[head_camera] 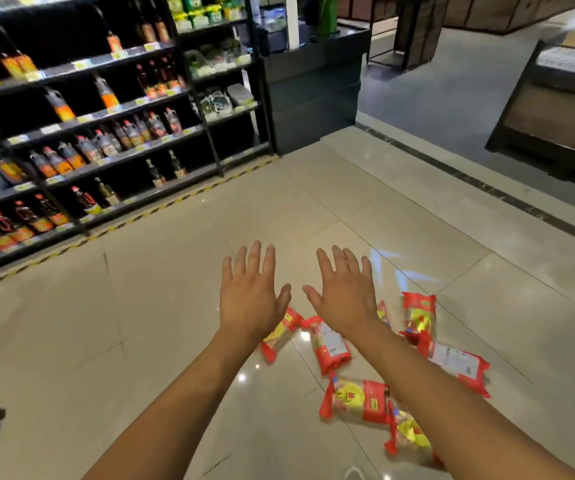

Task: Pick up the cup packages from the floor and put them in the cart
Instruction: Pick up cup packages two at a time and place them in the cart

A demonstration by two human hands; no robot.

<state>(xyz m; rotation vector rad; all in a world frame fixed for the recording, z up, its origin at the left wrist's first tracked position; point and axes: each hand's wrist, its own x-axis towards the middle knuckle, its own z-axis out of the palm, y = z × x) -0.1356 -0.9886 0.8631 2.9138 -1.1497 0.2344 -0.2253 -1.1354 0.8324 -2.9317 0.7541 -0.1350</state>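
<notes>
Floor (161,306): perhaps six cup packages (332,345); left hand (249,306), right hand (344,302) spread.

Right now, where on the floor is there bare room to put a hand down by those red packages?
Bare tile lies left of the packages, up to the striped line by the shelves. More lies beyond them, toward the dark strip. Crowded at lower right: packages lie close, some touching.

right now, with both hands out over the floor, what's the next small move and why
Probably lower the right hand onto the red package lying between the two wrists and grip it. Both it and the left hand are spread open, holding nothing, and every package in view lies on the floor tiles.
</notes>
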